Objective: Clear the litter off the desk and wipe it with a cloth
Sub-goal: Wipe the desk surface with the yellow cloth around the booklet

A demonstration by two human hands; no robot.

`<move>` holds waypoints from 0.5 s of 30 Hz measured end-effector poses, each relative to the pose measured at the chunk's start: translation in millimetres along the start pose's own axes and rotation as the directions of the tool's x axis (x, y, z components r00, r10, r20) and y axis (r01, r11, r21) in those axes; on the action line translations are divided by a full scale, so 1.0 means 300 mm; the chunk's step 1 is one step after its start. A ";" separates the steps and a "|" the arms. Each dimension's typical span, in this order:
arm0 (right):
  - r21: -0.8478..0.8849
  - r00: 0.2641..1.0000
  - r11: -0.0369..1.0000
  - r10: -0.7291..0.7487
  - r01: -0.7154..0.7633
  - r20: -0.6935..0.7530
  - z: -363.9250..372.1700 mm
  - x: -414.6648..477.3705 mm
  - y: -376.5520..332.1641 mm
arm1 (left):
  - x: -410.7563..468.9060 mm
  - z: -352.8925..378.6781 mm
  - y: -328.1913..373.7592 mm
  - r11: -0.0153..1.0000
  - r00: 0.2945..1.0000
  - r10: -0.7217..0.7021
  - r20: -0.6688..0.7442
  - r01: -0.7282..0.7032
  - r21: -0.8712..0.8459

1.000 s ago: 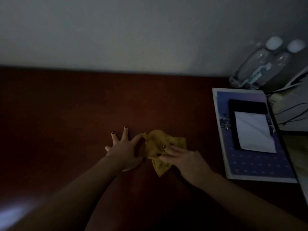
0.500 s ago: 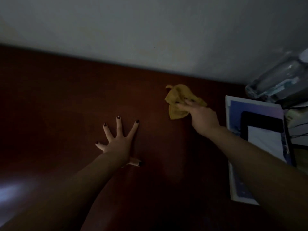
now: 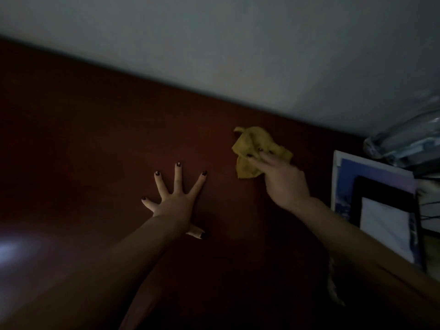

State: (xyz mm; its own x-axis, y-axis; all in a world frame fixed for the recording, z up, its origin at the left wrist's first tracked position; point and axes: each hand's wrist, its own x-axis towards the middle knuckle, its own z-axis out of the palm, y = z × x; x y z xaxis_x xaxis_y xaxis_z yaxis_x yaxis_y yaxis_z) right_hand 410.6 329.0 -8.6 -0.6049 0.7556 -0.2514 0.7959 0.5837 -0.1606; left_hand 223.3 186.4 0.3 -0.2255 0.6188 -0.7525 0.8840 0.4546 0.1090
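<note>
The scene is dim. A crumpled yellow cloth lies on the dark red-brown desk, near the back edge by the wall. My right hand presses on the cloth's near right side with straight fingers. My left hand lies flat on the desk to the cloth's lower left, fingers spread wide, holding nothing. No litter shows on the desk.
A purple-covered book lies at the right edge, with a black tablet and a white sheet on top. A clear plastic bottle stands behind it. A grey wall bounds the desk's far side.
My right hand has pushed the cloth away from my left hand, up and to the right toward the wall. My left hand stayed planted on the desk.
</note>
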 end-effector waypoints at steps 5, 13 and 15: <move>0.027 0.943 0.949 -0.316 0.315 0.109 0.087 -0.245 -0.117 | -0.002 0.003 -0.009 1.000 1.000 0.006 -0.018 -0.006 0.010; -0.065 0.951 0.958 -0.265 0.278 0.160 0.067 -0.100 -0.091 | 0.028 0.017 -0.017 0.999 1.000 -0.008 -0.020 0.008 0.031; -0.075 0.974 0.976 -0.193 0.202 0.115 0.043 0.029 -0.096 | 0.036 0.024 -0.015 1.000 1.000 -0.012 -0.018 0.013 0.028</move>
State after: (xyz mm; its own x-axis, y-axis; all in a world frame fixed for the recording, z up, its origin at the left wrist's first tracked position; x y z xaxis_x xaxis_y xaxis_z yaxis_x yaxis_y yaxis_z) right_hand 382.6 315.0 -18.4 -0.7401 0.5896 -0.3235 0.6530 0.7450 -0.1363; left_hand 219.8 186.3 -13.0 -0.2433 0.6245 -0.7422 0.8923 0.4440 0.0811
